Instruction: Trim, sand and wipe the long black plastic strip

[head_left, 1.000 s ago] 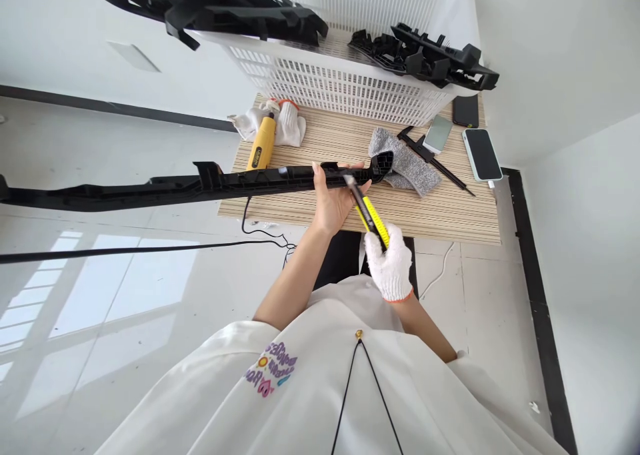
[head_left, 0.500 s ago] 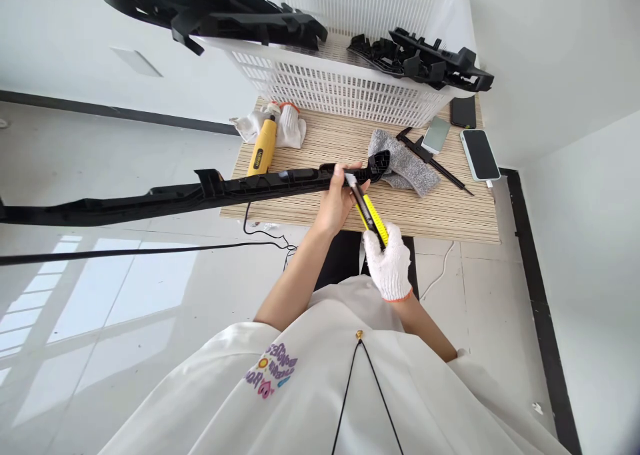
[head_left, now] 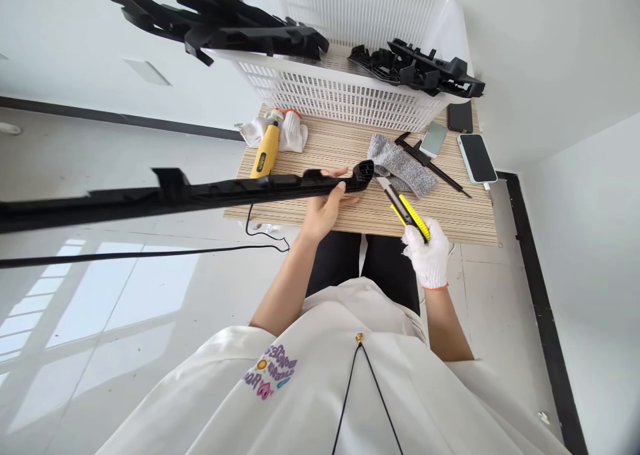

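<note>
Striped tabletop under two separated hands: the yellow knife has come off the black strip.
Bare left hand clasps the black strip near its right end; gloved right hand, wrapped around the yellow knife, has shifted rightward, so the blade sits just beside that end, which seems freed from it. Leftward, the strip overhangs the tabletop's edge and leaves view. Grey cloth lies near the blade; farther back, a stretch of tabletop separates strip from white basket.
</note>
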### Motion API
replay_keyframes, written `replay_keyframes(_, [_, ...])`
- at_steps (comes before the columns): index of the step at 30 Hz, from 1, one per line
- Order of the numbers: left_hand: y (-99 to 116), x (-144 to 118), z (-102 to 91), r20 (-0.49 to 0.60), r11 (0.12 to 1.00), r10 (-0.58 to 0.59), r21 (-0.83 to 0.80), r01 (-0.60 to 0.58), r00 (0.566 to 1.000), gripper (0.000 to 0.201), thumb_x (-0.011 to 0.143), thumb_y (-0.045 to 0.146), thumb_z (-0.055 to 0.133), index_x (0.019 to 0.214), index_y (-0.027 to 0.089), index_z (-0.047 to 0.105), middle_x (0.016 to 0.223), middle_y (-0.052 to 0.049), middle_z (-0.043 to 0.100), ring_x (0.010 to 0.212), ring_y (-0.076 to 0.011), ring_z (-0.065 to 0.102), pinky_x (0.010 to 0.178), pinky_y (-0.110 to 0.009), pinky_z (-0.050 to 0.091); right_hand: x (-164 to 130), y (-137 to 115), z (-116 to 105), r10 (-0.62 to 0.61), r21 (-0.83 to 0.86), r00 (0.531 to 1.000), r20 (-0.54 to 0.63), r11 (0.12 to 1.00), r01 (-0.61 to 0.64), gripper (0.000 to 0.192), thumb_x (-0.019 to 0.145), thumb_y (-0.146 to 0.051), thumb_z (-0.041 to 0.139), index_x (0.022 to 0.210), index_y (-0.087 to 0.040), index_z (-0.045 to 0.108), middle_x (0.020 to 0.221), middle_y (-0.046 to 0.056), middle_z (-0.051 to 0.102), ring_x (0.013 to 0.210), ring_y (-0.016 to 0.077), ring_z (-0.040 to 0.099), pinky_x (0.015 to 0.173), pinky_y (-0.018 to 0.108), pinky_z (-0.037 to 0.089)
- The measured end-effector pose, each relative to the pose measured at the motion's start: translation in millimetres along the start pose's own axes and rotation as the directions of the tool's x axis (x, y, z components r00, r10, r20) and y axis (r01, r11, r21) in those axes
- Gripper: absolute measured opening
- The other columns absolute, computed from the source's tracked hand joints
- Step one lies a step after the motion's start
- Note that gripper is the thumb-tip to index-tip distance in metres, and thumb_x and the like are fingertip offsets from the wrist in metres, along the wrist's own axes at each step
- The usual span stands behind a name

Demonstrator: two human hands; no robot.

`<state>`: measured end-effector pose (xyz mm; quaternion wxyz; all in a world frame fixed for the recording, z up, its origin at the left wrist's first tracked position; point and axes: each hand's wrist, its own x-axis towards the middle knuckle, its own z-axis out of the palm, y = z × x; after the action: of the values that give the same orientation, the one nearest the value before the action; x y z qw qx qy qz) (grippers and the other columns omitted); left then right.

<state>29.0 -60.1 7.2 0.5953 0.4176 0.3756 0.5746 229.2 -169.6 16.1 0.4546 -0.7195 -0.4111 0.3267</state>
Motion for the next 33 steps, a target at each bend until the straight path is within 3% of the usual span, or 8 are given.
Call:
replay_keyframes(4, [21, -7, -11.7, -0.026, 0.999, -0.013, 0.034, 0.014, 1.000, 0.025, 0.083, 0.035, 0.065, 0.097, 0.026, 0.048, 0.108, -0.003, 0.072, 0.126, -0.0262, 0.061, 0.093, -0.041, 0.060, 13, -13, -8, 0.029, 0.128, 0.999, 0.030, 0.991, -0.033, 0.039, 0.077, -0.046, 0.073, 0.106, -0.021, 0.063, 0.067, -0.006, 0.061, 0.049, 0.0103, 0.052, 0.041, 0.022, 0.050])
replay_keyframes(11, [52, -16, -21.7, 0.017, 0.991, 0.069, 0.112, -0.070, 0.997, 0.023, 0.076, 0.039, 0.062, 0.089, 0.024, 0.050, 0.077, -0.002, 0.071, 0.108, -0.0317, 0.071, 0.098, -0.048, 0.056, 23, -31, 17, -0.072, 0.293, 0.967, 0.245, 0.956, -0.003, 0.040, 0.072, -0.039, 0.079, 0.104, -0.023, 0.063, 0.066, -0.008, 0.058, 0.046, 0.0073, 0.049, 0.045, 0.024, 0.052])
replay_keyframes(15, [65, -6, -20.7, 0.169, 0.990, -0.061, 0.134, 0.038, 0.984, 0.024, 0.084, 0.046, 0.055, 0.090, 0.023, 0.055, 0.059, 0.000, 0.064, 0.086, -0.0293, 0.076, 0.083, -0.043, 0.062, 27, -40, 27, -0.135, 0.446, 0.940, 0.313, 0.895, -0.020, 0.035, 0.072, -0.036, 0.080, 0.101, -0.023, 0.063, 0.071, -0.008, 0.059, 0.048, 0.0055, 0.049, 0.049, 0.023, 0.054])
replay_keyframes(18, [69, 7, -15.7, 0.296, 0.972, -0.231, 0.118, 0.205, 0.927, 0.033, 0.087, 0.053, 0.052, 0.095, 0.022, 0.057, 0.052, 0.002, 0.059, 0.069, -0.0263, 0.074, 0.071, -0.039, 0.062, 29, -44, 31, -0.165, 0.487, 0.932, 0.323, 0.873, -0.015, 0.037, 0.070, -0.034, 0.083, 0.099, -0.023, 0.063, 0.079, -0.007, 0.063, 0.054, 0.0058, 0.054, 0.056, 0.025, 0.059])
replay_keyframes(23, [69, 24, -8.3, 0.316, 0.939, -0.341, 0.071, 0.336, 0.886, 0.043, 0.089, 0.061, 0.054, 0.100, 0.020, 0.062, 0.053, 0.002, 0.059, 0.055, -0.0204, 0.068, 0.062, -0.033, 0.061, 27, -39, 30, -0.145, 0.551, 0.922, 0.359, 0.830, -0.084, 0.037, 0.070, -0.032, 0.083, 0.098, -0.024, 0.061, 0.074, -0.009, 0.062, 0.049, 0.0055, 0.053, 0.056, 0.027, 0.059])
replay_keyframes(28, [70, 46, -6.1, 0.221, 0.914, -0.401, 0.165, 0.371, 0.889, 0.047, 0.090, 0.064, 0.058, 0.105, 0.020, 0.068, 0.064, -0.002, 0.067, 0.056, -0.0200, 0.069, 0.055, -0.030, 0.058, 17, -40, 34, -0.260, 0.581, 0.763, 0.591, 0.794, -0.180, 0.042, 0.068, -0.036, 0.085, 0.098, -0.024, 0.058, 0.080, -0.004, 0.072, 0.047, 0.0103, 0.060, 0.057, 0.034, 0.061])
replay_keyframes(30, [71, 54, -4.8, 0.181, 0.898, -0.422, 0.215, 0.383, 0.888, 0.051, 0.089, 0.065, 0.059, 0.105, 0.018, 0.070, 0.068, -0.005, 0.070, 0.061, -0.0232, 0.072, 0.056, -0.032, 0.059, 13, -49, 41, -0.277, 0.577, 0.726, 0.629, 0.792, -0.198, 0.042, 0.070, -0.038, 0.085, 0.100, -0.025, 0.059, 0.092, -0.001, 0.075, 0.056, 0.0133, 0.067, 0.065, 0.039, 0.064])
replay_keyframes(33, [70, 54, -4.2, 0.172, 0.910, -0.378, 0.249, 0.331, 0.910, 0.049, 0.086, 0.060, 0.066, 0.111, 0.017, 0.070, 0.081, -0.008, 0.075, 0.072, -0.0267, 0.075, 0.069, -0.037, 0.062, 13, -64, 55, -0.295, 0.599, 0.749, 0.594, 0.783, -0.167, 0.044, 0.072, -0.041, 0.084, 0.106, -0.026, 0.061, 0.105, 0.001, 0.074, 0.083, 0.0194, 0.074, 0.086, 0.047, 0.063])
